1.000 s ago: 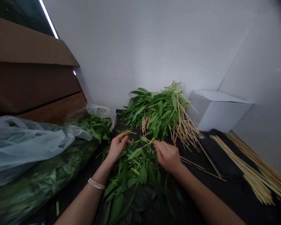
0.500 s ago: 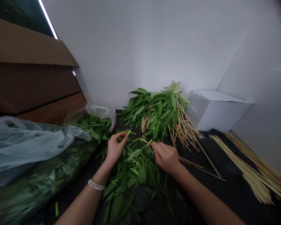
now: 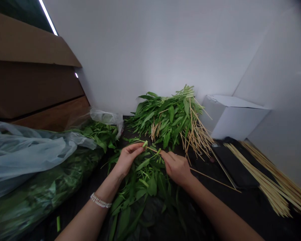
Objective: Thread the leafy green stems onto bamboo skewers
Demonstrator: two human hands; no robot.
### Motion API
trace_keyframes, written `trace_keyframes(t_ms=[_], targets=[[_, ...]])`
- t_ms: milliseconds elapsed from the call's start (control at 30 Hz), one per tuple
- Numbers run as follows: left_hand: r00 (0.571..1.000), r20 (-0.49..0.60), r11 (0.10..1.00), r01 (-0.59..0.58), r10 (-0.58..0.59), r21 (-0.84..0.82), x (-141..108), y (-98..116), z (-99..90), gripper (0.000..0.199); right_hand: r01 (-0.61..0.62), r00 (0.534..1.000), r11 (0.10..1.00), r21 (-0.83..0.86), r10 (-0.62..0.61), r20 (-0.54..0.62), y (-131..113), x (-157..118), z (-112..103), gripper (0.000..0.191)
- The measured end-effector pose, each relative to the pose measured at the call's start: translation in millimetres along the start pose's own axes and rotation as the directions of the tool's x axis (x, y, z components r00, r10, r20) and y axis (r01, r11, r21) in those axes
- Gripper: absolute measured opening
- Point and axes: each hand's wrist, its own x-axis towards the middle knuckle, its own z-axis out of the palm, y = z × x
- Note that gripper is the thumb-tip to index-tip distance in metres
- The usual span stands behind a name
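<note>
My left hand (image 3: 129,157) is closed in a pinch on a short green stem piece (image 3: 145,144). My right hand (image 3: 177,166) is closed around a thin wooden skewer (image 3: 153,149), whose tip points left and meets the stem piece at my left fingertips. Another green stem (image 3: 159,151) sits across the skewer close to my right fingers. Whether the tip has pierced the left stem piece, I cannot tell. Beneath both hands lies a loose heap of long green leaves and stems (image 3: 142,190).
Behind stands a pile of skewered leafy greens (image 3: 163,113). Bagged greens under clear plastic (image 3: 27,157) lie left, near a cardboard box (image 3: 35,78). To the right are a white box (image 3: 238,115), a black flat object (image 3: 237,167) and loose skewers (image 3: 263,182).
My left hand has moved right with its stem piece, closing the gap to the skewer tip. My right hand has stayed nearly in place. The view has shifted slightly.
</note>
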Motion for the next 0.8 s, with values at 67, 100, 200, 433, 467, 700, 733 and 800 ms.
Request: trace_keyframes(t_ms=[67, 100, 200, 433, 467, 700, 733, 800], targets=[[1.000, -0.001, 1.000, -0.010, 0.010, 0.011, 0.1, -0.2, 0.2, 0.035, 0.003, 1.000, 1.000, 0.002, -0.003, 0.002, -0.4, -0.3, 0.5, 0.031], [1.000, -0.002, 1.000, -0.018, 0.018, 0.016, 0.0, -0.1, 0.5, 0.035, 0.004, 1.000, 1.000, 0.002, -0.004, 0.003, -0.6, -0.5, 0.8, 0.031], [0.999, -0.012, 0.999, -0.032, 0.033, 0.030, -0.5, 0.5, 2.1, 0.035, 0.003, 1.000, 1.000, -0.007, -0.003, 0.010, -1.1, -1.0, 1.2, 0.031], [0.999, -0.026, 0.998, -0.034, 0.035, 0.055, -2.1, -0.5, 4.0, 0.037, -0.010, 0.999, 0.999, -0.037, 0.011, 0.038, -1.8, -1.1, 2.0, 0.032], [0.999, -0.028, 0.998, -0.037, 0.039, 0.057, -2.1, -1.0, 3.7, 0.036, -0.010, 0.999, 0.999, -0.039, 0.012, 0.039, -2.1, -1.1, 2.2, 0.032], [0.998, -0.049, 0.997, -0.024, 0.028, 0.077, -2.3, -0.9, 3.0, 0.035, -0.015, 0.999, 0.999, -0.048, 0.018, 0.050, -4.1, -1.3, 2.9, 0.032], [0.998, -0.055, 0.996, -0.026, 0.030, 0.081, -2.3, -0.5, 3.0, 0.035, -0.014, 0.999, 0.999, -0.052, 0.017, 0.050, -4.4, -1.3, 2.9, 0.031], [0.997, -0.063, 0.996, -0.035, 0.041, 0.087, -1.8, 0.1, 2.8, 0.035, -0.011, 0.999, 0.998, -0.054, 0.014, 0.049, -4.8, -1.3, 2.9, 0.031]])
